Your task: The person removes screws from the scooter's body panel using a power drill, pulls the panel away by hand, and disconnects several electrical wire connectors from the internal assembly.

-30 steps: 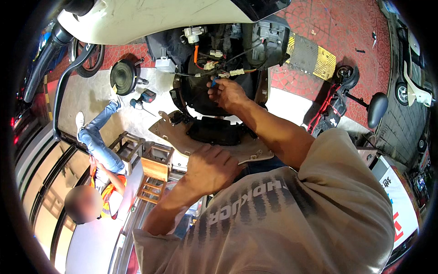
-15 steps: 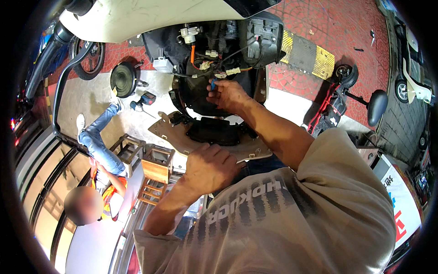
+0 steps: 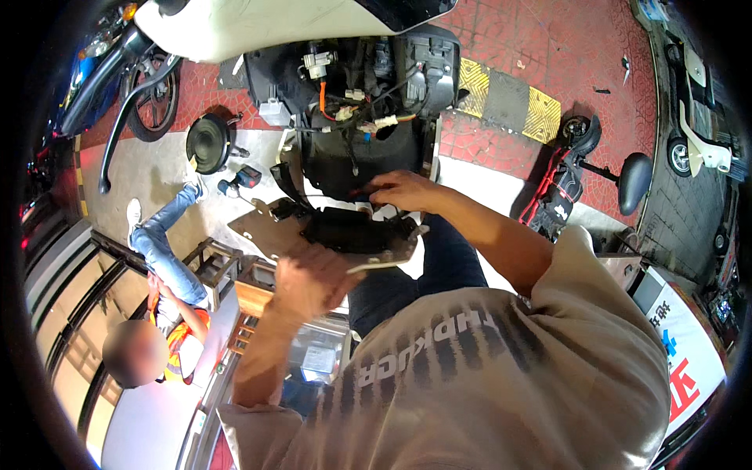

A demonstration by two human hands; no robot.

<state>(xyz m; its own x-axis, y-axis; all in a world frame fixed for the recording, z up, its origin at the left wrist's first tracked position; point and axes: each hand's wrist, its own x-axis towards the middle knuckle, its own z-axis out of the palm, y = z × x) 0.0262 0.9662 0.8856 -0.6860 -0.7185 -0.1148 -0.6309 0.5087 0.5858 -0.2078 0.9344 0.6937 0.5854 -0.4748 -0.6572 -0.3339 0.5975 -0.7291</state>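
My left hand (image 3: 317,276) is closed round the near edge of a beige scooter body panel (image 3: 262,233), which lies tilted with its inner side up. A black housing (image 3: 348,229) is fixed to that inner side. My right hand (image 3: 403,192) reaches over the panel's far side, fingers apart and slightly bent, beside the scooter's black inner cover (image 3: 337,166). Beyond it the scooter's front stands opened up, with an orange cable (image 3: 322,97), white connectors (image 3: 385,122) and a small blue connector (image 3: 368,137) hanging among dark wires.
The scooter's pale upper cover (image 3: 266,27) and handlebar overhang the far side. On the left are a round black stool (image 3: 209,143), a cordless drill (image 3: 244,178), wooden stools (image 3: 254,282) and a seated person (image 3: 168,243). A red-and-black small scooter (image 3: 560,184) stands right.
My right hand has let go of the blue connector and come back toward the panel. My left hand has drawn the panel leftward, and its tilt has changed.
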